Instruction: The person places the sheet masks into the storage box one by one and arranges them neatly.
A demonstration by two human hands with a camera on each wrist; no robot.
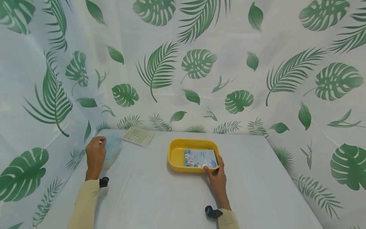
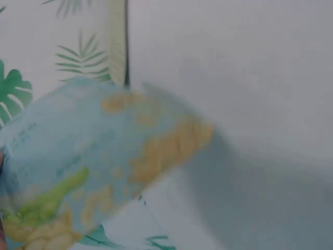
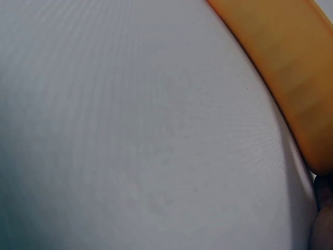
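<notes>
My left hand (image 1: 95,152) pinches a light blue printed packet (image 2: 99,140), patterned in yellow and green, at the table's left side. The packet (image 1: 113,148) is tilted and blurred in the left wrist view, casting a shadow on the tabletop. On the right, my right hand (image 1: 219,182) grips the near right corner of a yellow tray (image 1: 175,168), thumb over the rim and fingers along the outer side. Inside the tray lies a flat, pale blue packet (image 1: 201,158) with pink flowers printed on it. The yellow side wall (image 3: 286,67) curves across the right wrist view.
A pale yellow-green printed leaflet (image 1: 138,136) lies at the table's back edge, between the left hand and the tray. White curtains (image 1: 194,105) with green leaf prints enclose the white table (image 1: 154,197) at the back and both sides.
</notes>
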